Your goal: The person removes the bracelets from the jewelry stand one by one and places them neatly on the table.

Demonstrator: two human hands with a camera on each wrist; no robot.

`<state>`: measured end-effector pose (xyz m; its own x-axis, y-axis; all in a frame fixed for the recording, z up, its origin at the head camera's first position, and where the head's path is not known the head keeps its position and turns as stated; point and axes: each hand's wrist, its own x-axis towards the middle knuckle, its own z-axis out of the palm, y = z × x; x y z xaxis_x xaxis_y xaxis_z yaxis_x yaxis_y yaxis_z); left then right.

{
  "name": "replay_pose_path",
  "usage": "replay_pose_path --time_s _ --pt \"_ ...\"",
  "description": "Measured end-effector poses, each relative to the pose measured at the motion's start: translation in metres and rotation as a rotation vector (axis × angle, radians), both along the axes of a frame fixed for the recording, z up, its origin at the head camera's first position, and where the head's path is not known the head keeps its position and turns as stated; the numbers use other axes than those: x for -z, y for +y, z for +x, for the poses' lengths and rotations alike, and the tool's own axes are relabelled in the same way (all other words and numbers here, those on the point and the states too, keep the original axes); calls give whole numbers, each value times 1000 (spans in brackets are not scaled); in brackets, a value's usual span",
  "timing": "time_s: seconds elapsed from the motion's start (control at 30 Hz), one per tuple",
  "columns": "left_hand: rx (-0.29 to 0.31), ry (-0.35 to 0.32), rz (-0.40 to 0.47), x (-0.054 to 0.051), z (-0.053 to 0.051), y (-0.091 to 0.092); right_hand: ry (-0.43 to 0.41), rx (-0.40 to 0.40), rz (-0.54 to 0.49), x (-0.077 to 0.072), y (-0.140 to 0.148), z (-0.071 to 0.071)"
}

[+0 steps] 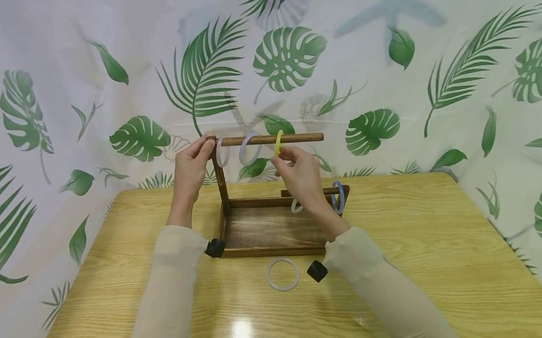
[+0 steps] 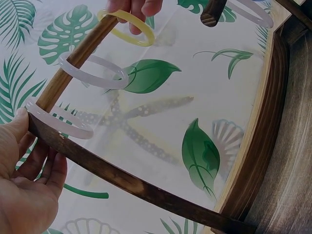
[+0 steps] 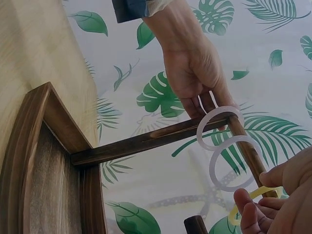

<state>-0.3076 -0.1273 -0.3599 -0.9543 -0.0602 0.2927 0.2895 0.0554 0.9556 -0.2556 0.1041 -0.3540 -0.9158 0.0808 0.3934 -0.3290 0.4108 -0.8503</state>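
My left hand [image 1: 190, 172] grips the top corner of a dark wooden stand [image 1: 221, 178], where the upright meets the upper bar [image 1: 302, 137]. Two pale bangles hang on that bar, a pinkish one [image 1: 222, 153] beside the left hand and a lilac one [image 1: 249, 149] further along. My right hand [image 1: 302, 177] pinches a yellow bangle [image 1: 278, 143] that encircles the bar; the left wrist view shows the yellow bangle [image 2: 132, 30] near the bar's free end. The right wrist view shows the left hand's thumb and fingers around the corner [image 3: 229, 118].
On the lower bar [image 1: 344, 189] hang a blue bangle [image 1: 337, 198] and a whitish one [image 1: 296, 205], partly behind the right hand. Another whitish bangle [image 1: 283, 289] lies flat on the wooden table [image 1: 96, 310], in front of the stand's tray base [image 1: 268, 251]. A leaf-patterned cloth [image 1: 150, 93] hangs behind.
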Motion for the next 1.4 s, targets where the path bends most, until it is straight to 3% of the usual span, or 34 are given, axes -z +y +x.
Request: replay_pose_path --time_s 0.57,1.03,1.4 --pt "-10 4 -5 1 -1 4 65 3 -119 3 0 -6" --pt "-7 26 -1 0 1 3 -1 13 -214 6 12 -4" --pt "-4 22 5 0 3 1 -9 54 -187 7 24 -3"
